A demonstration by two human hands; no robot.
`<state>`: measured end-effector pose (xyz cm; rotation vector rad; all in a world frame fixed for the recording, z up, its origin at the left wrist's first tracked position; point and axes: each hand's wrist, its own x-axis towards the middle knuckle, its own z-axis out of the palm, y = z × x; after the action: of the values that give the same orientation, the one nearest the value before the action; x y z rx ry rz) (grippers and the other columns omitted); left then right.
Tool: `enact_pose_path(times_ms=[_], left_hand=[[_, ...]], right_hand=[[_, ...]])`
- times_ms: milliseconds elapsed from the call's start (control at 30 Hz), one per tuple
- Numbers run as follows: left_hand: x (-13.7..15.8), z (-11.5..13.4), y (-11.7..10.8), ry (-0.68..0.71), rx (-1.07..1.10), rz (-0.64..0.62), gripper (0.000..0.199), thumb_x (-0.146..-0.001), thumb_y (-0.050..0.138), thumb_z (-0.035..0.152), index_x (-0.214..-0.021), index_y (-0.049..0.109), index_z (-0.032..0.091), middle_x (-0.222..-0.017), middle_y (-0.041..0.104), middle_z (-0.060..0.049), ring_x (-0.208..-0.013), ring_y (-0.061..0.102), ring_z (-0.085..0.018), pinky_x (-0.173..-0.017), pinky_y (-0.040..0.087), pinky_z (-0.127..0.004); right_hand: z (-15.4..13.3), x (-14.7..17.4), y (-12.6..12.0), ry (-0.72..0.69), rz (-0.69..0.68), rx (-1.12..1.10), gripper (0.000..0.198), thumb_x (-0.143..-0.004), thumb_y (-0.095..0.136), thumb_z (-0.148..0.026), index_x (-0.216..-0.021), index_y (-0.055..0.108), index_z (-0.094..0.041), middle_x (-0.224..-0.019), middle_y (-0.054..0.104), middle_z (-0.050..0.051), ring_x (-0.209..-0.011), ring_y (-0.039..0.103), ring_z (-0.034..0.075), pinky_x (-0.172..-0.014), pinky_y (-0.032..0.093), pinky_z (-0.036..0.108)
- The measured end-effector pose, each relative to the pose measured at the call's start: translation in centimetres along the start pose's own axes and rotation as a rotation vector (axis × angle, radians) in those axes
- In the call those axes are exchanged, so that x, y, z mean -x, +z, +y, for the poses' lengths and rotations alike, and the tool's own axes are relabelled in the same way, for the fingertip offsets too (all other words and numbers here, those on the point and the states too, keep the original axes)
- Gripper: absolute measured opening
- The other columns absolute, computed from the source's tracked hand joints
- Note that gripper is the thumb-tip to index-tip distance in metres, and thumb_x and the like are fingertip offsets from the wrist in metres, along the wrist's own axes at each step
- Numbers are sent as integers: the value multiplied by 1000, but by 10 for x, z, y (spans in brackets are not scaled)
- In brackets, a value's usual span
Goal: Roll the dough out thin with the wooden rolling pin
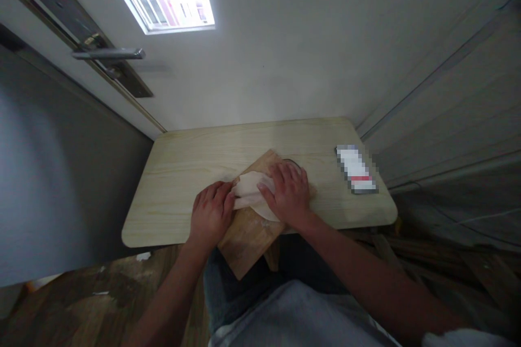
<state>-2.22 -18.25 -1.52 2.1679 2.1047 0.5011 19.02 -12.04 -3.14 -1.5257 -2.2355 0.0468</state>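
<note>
A wooden cutting board [244,241] lies at a slant on the small table, its near corner jutting past the front edge. On it is a flattened sheet of pale dough [253,180], with traces of flour beside it. A pale rolling pin [243,203] crosses the dough between my hands. My left hand [212,210] is closed over its left end, at the board's left edge. My right hand [290,190] is closed over the other end, its thumb pointing left above the dough. My fingers hide both ends of the pin.
The light wooden table [175,168] stands against a white door with a metal handle [108,54] and a bright window. A phone with a blurred screen [356,171] lies on the table's right side. A thin dark curved rim [292,161] shows behind my right hand.
</note>
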Motion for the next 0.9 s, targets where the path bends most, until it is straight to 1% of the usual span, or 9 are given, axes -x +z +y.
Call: enact_pose_path(times_ms=[200,300,400,500,600,667,767,833,900], left_hand=[[21,4,-2,40,44,11,40,-102,39,39,-129,59,18,-130,65,-12,-123,56,-28,-107,42,-48],[26,6,-5,29,66,-14,44,-98,49,44,-134,55,19,-133,64,-12,-126,55,-29,-108,41,-51],[24,6,-10,29,105,-63,59,-88,65,49,-139,51,21,-137,61,-12,-128,54,-30,-108,42,-51],[16,6,-15,61,125,-130,71,-79,75,41,-143,47,25,-141,58,-11,-130,53,-30,-108,42,-50],[7,6,-18,79,118,-169,77,-77,77,33,-146,45,26,-140,59,-11,-131,53,-31,-108,42,-51],[2,6,-18,80,124,-158,72,-77,77,33,-144,48,25,-135,63,-11,-126,57,-31,-107,43,-51],[-1,9,-18,55,175,-105,58,-80,75,38,-134,58,23,-123,69,-10,-114,64,-29,-103,47,-49],[1,12,-18,35,217,-83,53,-80,75,39,-129,61,22,-121,70,-9,-111,65,-28,-100,50,-47],[6,15,-17,17,245,-86,51,-79,76,38,-126,63,22,-122,70,-9,-113,65,-28,-99,51,-46]], right_hand=[[3,26,-7,-68,31,-72,54,-97,48,-54,-137,55,-19,-143,57,12,-138,41,34,-118,19,58],[10,35,-10,-114,29,-160,56,-92,57,-57,-132,59,-19,-141,58,12,-137,42,34,-118,24,57],[21,42,-12,-153,24,-260,55,-82,68,-59,-122,64,-20,-137,60,12,-135,45,34,-116,29,56],[33,46,-14,-181,21,-323,39,-82,71,-47,-112,68,-22,-133,63,10,-134,46,33,-114,32,56],[42,47,-15,-186,20,-362,28,-85,70,-39,-107,69,-22,-129,65,10,-133,48,32,-113,35,56],[44,47,-15,-179,17,-385,27,-86,69,-38,-106,69,-21,-127,66,10,-132,49,32,-113,36,56],[45,45,-16,-158,20,-415,26,-87,69,-37,-106,69,-21,-126,66,11,-131,50,32,-112,37,56],[46,44,-16,-153,14,-424,25,-87,69,-38,-105,68,-21,-127,66,11,-132,49,31,-112,37,55],[47,42,-18,-166,-11,-424,26,-86,69,-39,-105,68,-22,-129,65,10,-134,47,32,-112,37,55]])
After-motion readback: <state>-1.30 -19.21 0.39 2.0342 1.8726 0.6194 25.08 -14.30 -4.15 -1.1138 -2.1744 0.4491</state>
